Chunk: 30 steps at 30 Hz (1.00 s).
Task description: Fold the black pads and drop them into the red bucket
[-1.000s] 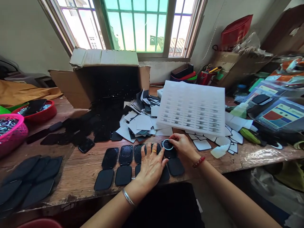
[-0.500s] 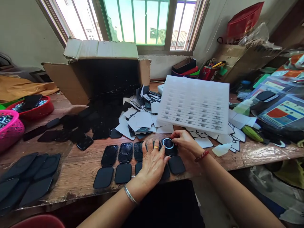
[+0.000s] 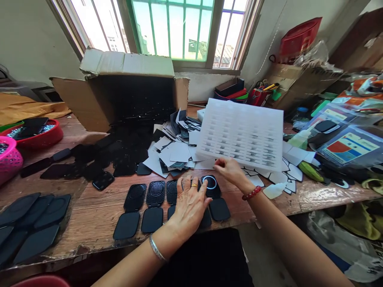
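Hinged black square cases (image 3: 156,193) lie unfolded in a row along the table, ridged panels at the far side and smooth panels (image 3: 127,225) nearer me. My left hand (image 3: 191,201) rests over the middle ones with fingers spread, hiding parts of them, its index finger by the rightmost case (image 3: 214,192). A pale ring (image 3: 211,182) lies on that case's far panel. My right hand (image 3: 231,172) is just beyond it, above the table, thumb and fingers pinched together; anything between them is too small to make out. Close by stands a white foam tray (image 3: 239,131) with rows of slots holding thin pieces.
Loose white and dark cards (image 3: 176,153) are heaped behind the row. An open cardboard box (image 3: 80,103) spills black pieces at the back. Stacked black panels (image 3: 36,215) and a pink basket (image 3: 10,159) sit left. A white squeeze bottle (image 3: 274,190) lies right.
My right hand has drawn back from the rightmost case and risen slightly toward the foam tray, still pinched. The left hand stays on the cases. The view has shifted a little.
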{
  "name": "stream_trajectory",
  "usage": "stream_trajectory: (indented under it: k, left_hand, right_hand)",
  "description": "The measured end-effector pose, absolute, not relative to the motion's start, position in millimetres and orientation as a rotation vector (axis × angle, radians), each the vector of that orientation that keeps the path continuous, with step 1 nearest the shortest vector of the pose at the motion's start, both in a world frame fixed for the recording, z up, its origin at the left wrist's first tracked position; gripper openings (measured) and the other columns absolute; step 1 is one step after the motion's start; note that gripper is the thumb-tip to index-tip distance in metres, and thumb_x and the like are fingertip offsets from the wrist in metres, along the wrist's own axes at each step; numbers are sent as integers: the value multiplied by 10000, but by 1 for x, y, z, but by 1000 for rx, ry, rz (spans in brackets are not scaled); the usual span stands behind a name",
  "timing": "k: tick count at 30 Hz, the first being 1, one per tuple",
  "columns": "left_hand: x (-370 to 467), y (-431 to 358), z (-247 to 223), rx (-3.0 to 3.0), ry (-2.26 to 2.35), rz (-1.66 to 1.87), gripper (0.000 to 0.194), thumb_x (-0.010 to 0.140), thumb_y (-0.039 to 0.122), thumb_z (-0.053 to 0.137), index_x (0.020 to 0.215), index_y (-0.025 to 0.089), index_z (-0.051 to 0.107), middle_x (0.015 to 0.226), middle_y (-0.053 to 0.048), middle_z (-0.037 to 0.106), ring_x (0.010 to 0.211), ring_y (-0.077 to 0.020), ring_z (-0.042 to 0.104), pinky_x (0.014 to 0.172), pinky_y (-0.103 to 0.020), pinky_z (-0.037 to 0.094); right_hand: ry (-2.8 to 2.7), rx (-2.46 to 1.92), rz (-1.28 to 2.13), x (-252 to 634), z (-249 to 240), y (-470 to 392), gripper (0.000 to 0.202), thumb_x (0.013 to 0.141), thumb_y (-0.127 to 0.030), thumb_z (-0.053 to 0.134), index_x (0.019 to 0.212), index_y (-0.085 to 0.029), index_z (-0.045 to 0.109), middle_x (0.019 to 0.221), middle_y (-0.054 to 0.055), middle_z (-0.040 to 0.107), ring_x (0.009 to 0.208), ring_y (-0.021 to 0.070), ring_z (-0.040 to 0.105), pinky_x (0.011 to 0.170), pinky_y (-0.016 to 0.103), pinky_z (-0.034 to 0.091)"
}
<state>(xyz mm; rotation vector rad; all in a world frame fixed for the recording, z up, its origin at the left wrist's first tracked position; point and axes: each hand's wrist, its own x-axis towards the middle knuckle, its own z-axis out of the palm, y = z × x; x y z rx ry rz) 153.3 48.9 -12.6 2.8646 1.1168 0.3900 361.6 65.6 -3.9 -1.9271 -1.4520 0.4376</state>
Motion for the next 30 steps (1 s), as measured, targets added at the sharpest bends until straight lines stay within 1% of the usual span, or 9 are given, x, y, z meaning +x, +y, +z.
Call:
stream_trajectory:
  k: [4, 7, 10, 12, 17, 20, 23, 25, 30]
  left_hand:
    - [136, 44, -6, 2809, 1101, 451, 475, 902, 384, 616, 1351, 242, 550, 1333, -135, 577, 1294, -340, 447, 1077, -566, 328]
    - [120, 40, -4, 2786, 1078, 494, 435, 886, 348, 642, 1304, 244, 578, 1302, -124, 585, 1262, -326, 466, 1053, -542, 358]
    - [106, 38, -7, 2779, 1092, 539, 384, 889, 321, 636, 1256, 218, 599, 1269, -126, 597, 1242, -321, 473, 1040, -534, 363]
    - [100, 37, -10, 2766, 1127, 552, 336, 893, 307, 629, 1212, 203, 618, 1247, -124, 609, 1234, -319, 475, 1039, -538, 360]
    - [96, 32, -19, 2735, 1192, 497, 313, 872, 331, 662, 1167, 225, 659, 1254, -119, 612, 1262, -340, 453, 1056, -568, 342]
    - [98, 30, -23, 2742, 1202, 419, 367, 878, 370, 653, 1226, 255, 650, 1302, -131, 593, 1294, -361, 434, 1070, -597, 323]
    - [99, 29, -24, 2754, 1209, 346, 386, 879, 402, 645, 1235, 251, 655, 1330, -147, 581, 1317, -373, 421, 1079, -608, 315]
    - [98, 29, -23, 2763, 1212, 313, 405, 877, 416, 644, 1247, 251, 650, 1339, -150, 579, 1327, -374, 416, 1086, -608, 310]
    - [97, 30, -21, 2782, 1203, 287, 402, 886, 428, 629, 1253, 266, 647, 1358, -141, 574, 1336, -370, 414, 1096, -606, 297]
  right_hand:
    - [-1449, -1903, 197, 365, 17, 96, 163, 817, -183, 531, 801, -171, 693, 844, 73, 676, 828, 208, 608, 794, 309, 438]
    - [-1473, -1884, 136, 365, 19, 121, 123, 791, -148, 580, 800, -166, 701, 949, 104, 655, 861, 223, 604, 846, 335, 428]
    - [-1476, -1855, 129, 368, 18, 135, 74, 745, -142, 634, 686, -169, 671, 874, 95, 632, 796, 219, 590, 820, 347, 437]
    - [-1457, -1812, 130, 372, 19, 136, 108, 759, -183, 633, 652, -174, 645, 796, 70, 608, 753, 203, 570, 794, 340, 445]
    - [-1405, -1664, 188, 361, 21, 103, 243, 864, -374, 519, 830, -173, 649, 796, 47, 603, 729, 174, 542, 689, 294, 450]
    - [-1493, -1625, 396, 335, 9, 77, 287, 851, -421, 528, 831, -171, 669, 668, 9, 591, 595, 146, 522, 563, 262, 427]
    - [-1588, -1626, 609, 311, -8, 62, 251, 826, -385, 563, 782, -168, 680, 539, -33, 542, 443, 109, 445, 449, 236, 374]
    - [-1618, -1644, 667, 301, -18, 60, 217, 831, -341, 561, 773, -165, 673, 526, -40, 541, 429, 103, 441, 439, 227, 371]
    - [-1687, -1750, 581, 294, -29, 66, 124, 830, -187, 569, 746, -164, 657, 676, 11, 637, 624, 141, 565, 609, 248, 443]
